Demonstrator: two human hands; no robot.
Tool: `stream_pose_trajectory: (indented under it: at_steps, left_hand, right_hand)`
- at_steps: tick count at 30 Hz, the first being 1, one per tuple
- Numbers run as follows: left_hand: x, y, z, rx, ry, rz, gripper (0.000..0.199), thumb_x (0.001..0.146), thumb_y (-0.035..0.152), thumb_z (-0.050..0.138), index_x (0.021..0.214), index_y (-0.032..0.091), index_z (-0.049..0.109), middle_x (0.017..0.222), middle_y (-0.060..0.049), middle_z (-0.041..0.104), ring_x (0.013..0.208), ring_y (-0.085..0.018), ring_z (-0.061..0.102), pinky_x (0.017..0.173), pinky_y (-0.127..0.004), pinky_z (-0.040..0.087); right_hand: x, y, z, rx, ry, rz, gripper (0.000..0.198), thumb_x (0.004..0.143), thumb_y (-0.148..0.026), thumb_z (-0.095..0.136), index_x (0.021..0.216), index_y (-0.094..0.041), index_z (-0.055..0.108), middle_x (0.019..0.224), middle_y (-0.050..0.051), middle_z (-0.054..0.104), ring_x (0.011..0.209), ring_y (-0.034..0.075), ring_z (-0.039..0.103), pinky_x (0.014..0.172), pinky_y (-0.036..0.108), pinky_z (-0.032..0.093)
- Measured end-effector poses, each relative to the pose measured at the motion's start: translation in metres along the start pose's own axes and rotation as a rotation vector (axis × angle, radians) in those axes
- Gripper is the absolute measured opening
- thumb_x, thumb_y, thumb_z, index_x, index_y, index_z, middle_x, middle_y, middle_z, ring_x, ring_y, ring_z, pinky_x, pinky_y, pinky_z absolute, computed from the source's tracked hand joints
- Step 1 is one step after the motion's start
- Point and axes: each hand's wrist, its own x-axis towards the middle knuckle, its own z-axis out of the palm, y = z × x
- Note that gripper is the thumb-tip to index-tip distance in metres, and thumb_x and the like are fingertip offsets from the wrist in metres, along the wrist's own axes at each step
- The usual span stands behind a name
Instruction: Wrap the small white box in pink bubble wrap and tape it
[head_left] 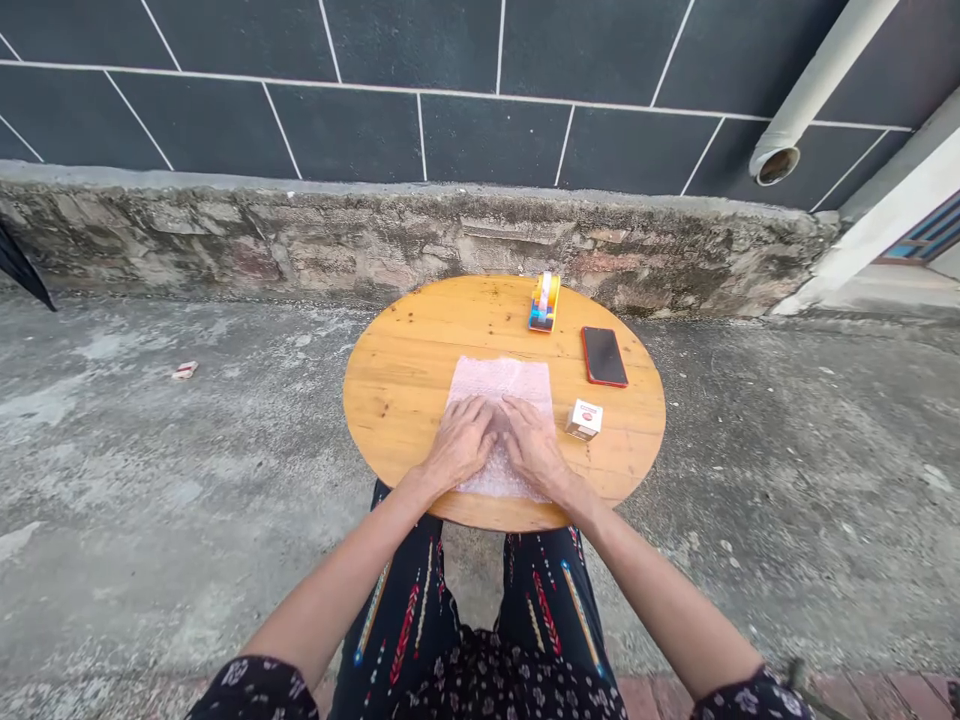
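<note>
A sheet of pinkish bubble wrap (501, 376) lies flat on the round wooden table (405, 360). My left hand (461, 438) rests palm down on its left half, fingers stretched out. On the right half my right hand (532, 442) lies the same way, its fingertips close to those of the left. Neither hand grips anything. Just right of my right hand stands a small white and brown box (584, 420). Farther off are a phone (604, 356) with a dark screen and red edge, and a colourful tape dispenser (544, 303) near the far rim.
Behind the table runs a rough stone ledge (337, 245) under a dark tiled wall (375, 130). A pipe (795, 120) slants down at the upper right. A small crumpled scrap (185, 370) lies on the concrete ground (187, 480) to the left.
</note>
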Motion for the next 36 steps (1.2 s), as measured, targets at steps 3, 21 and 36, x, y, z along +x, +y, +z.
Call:
stream_pose_trajectory:
  at_steps: [3, 21, 36]
  left_hand:
    - [0.007, -0.005, 0.002, 0.005, -0.012, -0.025, 0.042, 0.090, 0.028, 0.046, 0.130, 0.015, 0.048, 0.139, -0.015, 0.048, 0.131, -0.029, 0.040, 0.110, -0.049, 0.030]
    - [0.008, -0.004, 0.011, 0.111, -0.057, -0.075, 0.047, 0.092, 0.036, 0.043, 0.135, 0.016, 0.047, 0.146, -0.013, 0.042, 0.137, -0.029, 0.033, 0.114, -0.051, 0.024]
    - [0.005, -0.006, 0.012, 0.084, -0.006, -0.072, 0.045, 0.092, 0.036, 0.045, 0.132, 0.016, 0.048, 0.144, -0.013, 0.044, 0.136, -0.028, 0.034, 0.114, -0.049, 0.023]
  right_hand:
    - [0.013, 0.003, 0.005, -0.048, -0.028, 0.038, 0.056, 0.079, -0.007, 0.041, 0.135, -0.007, 0.046, 0.139, 0.018, 0.047, 0.132, 0.027, 0.038, 0.112, 0.047, 0.033]
    - [0.015, 0.012, 0.007, -0.273, -0.194, 0.184, 0.045, 0.094, -0.020, 0.039, 0.136, -0.008, 0.048, 0.145, 0.014, 0.043, 0.136, 0.026, 0.036, 0.111, 0.043, 0.029]
    - [0.013, 0.011, 0.007, -0.363, -0.180, 0.179, 0.047, 0.094, -0.024, 0.038, 0.136, -0.006, 0.046, 0.145, 0.015, 0.043, 0.134, 0.027, 0.037, 0.110, 0.044, 0.031]
